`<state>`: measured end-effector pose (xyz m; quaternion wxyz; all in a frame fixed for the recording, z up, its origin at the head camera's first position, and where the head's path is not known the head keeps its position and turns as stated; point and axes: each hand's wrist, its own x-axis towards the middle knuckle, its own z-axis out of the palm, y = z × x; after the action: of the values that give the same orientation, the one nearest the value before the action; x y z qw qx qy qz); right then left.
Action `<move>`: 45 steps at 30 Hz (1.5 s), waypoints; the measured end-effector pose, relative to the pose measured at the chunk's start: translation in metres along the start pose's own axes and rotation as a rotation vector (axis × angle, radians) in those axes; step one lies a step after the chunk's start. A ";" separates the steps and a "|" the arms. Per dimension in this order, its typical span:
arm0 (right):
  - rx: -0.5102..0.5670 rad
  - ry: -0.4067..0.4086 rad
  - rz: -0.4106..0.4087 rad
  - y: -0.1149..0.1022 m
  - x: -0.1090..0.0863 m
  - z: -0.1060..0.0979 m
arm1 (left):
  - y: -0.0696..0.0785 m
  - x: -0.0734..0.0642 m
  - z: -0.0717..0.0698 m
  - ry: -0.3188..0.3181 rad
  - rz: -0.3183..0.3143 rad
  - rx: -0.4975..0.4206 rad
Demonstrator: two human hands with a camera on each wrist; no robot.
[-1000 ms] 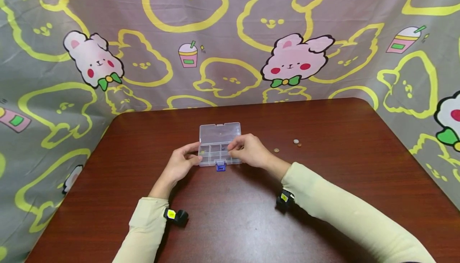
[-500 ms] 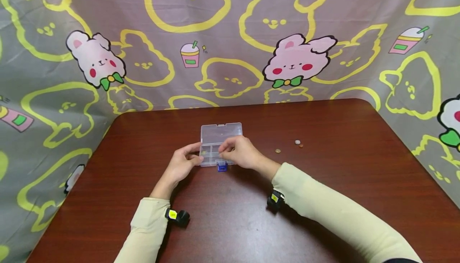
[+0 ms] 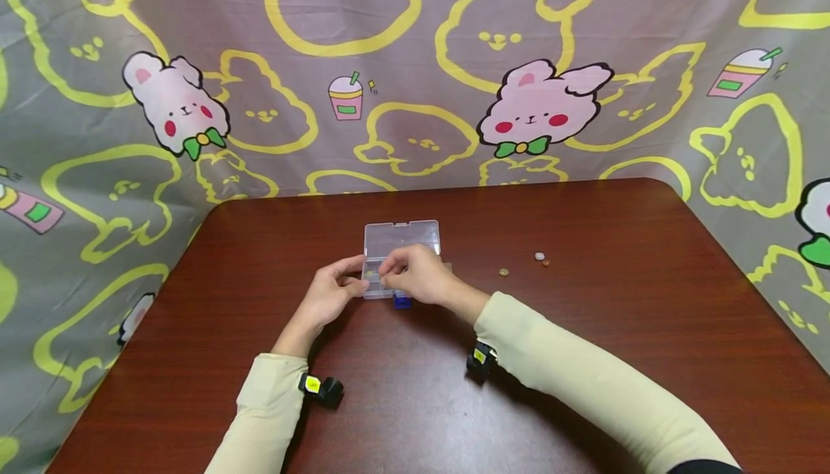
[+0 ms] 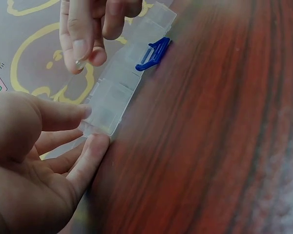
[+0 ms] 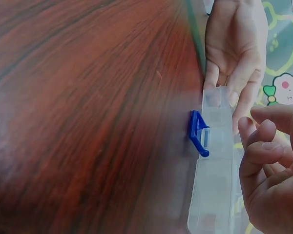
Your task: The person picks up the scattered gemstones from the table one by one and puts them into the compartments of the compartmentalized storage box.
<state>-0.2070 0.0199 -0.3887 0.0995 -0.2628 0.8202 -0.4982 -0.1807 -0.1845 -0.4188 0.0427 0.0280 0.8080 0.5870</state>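
A clear plastic compartment box (image 3: 402, 238) stands on the table with its lid raised at the back. Its blue latch (image 3: 402, 301) hangs at the front. My left hand (image 3: 327, 295) grips the box's left end between thumb and fingers. Over the left compartments, my right hand (image 3: 421, 276) pinches a small pale, shiny piece (image 4: 79, 63), seen at the fingertips in the left wrist view; its kind cannot be told. A small yellowish piece (image 3: 370, 272) lies in the left rear compartment. My right hand covers much of the box's right half in the head view.
Right of the box lie a small yellowish round piece (image 3: 503, 272), a white one (image 3: 540, 256) and a brown one (image 3: 546, 263), perhaps buttons or beads. The dark red-brown table (image 3: 415, 402) meets a patterned curtain (image 3: 292, 63) behind it.
My right hand has moved left across the box, from its right compartments to its left ones. My left hand keeps its hold on the left end.
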 end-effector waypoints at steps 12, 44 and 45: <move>0.013 -0.021 -0.013 -0.006 0.010 0.009 | 0.001 0.000 -0.001 -0.007 0.000 0.016; -0.031 0.013 -0.011 -0.010 0.015 0.016 | 0.000 -0.001 0.000 0.000 0.012 0.003; -0.033 0.012 -0.012 -0.010 0.014 0.016 | 0.000 -0.001 0.000 -0.001 0.013 0.003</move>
<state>-0.2090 -0.0033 -0.3861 0.0871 -0.2664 0.8274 -0.4867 -0.1798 -0.1850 -0.4186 0.0392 0.0336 0.8086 0.5860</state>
